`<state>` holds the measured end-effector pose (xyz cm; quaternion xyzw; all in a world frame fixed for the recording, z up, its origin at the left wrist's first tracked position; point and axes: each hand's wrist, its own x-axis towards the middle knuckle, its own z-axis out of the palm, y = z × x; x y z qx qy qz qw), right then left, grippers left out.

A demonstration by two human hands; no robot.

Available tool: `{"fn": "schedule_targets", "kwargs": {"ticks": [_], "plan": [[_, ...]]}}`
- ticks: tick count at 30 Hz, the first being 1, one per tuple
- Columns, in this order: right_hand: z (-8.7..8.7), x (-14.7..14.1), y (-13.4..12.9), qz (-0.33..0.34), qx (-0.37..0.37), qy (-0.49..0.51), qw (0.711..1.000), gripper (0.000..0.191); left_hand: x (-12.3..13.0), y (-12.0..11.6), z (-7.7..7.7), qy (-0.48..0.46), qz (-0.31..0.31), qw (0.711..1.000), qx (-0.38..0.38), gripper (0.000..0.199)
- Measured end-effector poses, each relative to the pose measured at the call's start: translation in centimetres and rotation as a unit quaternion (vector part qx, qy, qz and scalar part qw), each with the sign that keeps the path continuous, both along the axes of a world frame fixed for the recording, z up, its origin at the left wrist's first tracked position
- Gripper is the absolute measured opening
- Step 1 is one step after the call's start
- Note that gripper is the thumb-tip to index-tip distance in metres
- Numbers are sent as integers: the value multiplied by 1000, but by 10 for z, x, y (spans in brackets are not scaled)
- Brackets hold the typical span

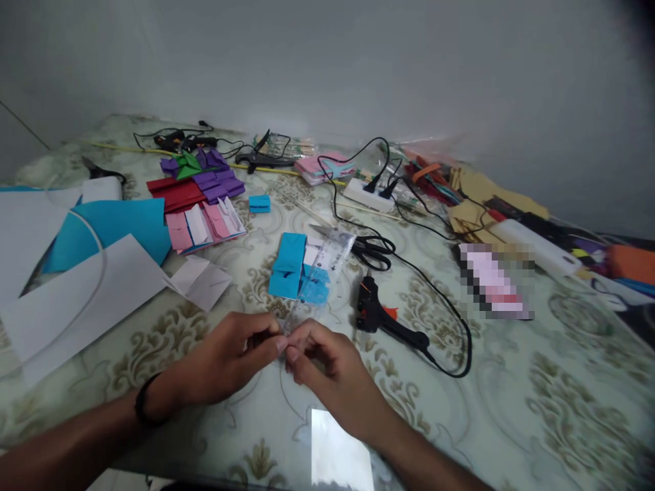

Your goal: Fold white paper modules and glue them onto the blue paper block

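Observation:
My left hand [230, 358] and my right hand [327, 365] meet at the fingertips over the near middle of the table. Both pinch the near end of a clear plastic wrapper [332, 256], printed with dark marks, which stretches away from the fingers. Folded blue paper pieces [289, 262] lie just beyond the hands, partly under the wrapper. Black-handled scissors [373, 252] lie behind it, blades pointing left. To the right of my right hand rests a black glue gun [386, 320] with its cord curving around. A folded white paper [199, 283] is left of the blue pieces.
White sheets [86, 307] and a blue sheet [110, 232] cover the left side. Folded pink, red and purple papers [220, 184] sit behind them. A white power strip [368, 196] with black cords is at the back. A blurred-out object [494, 279] lies at the right.

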<state>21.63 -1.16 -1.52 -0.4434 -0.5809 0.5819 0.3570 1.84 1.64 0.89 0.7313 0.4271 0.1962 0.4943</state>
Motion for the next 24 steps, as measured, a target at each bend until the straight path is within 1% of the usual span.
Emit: {"fn": "schedule_targets", "kwargs": {"ticks": [4,8,10,13,16,21,24], "plan": [[1,1,1,-20,-2,-3,1000,16,-1,0,-1,-27,11,1000,9,30],[0,5,4,-45,-6,32,998,23,-3,-2,-3,-22,15,999,23,29],[-1,7,6,-45,0,42,998,27,-4,-2,-4,-24,12,999,24,28],[-1,8,6,-31,3,29,999,29,-3,-2,-4,-34,-1,999,17,25],[-1,8,5,-21,4,26,999,28,-3,-1,-2,-39,-9,999,6,26],[-1,10,7,-35,9,56,998,31,-4,0,2,-52,-10,998,-23,26],[-3,11,7,-41,10,51,998,32,-5,1,0,-90,-8,994,-61,26]]}}
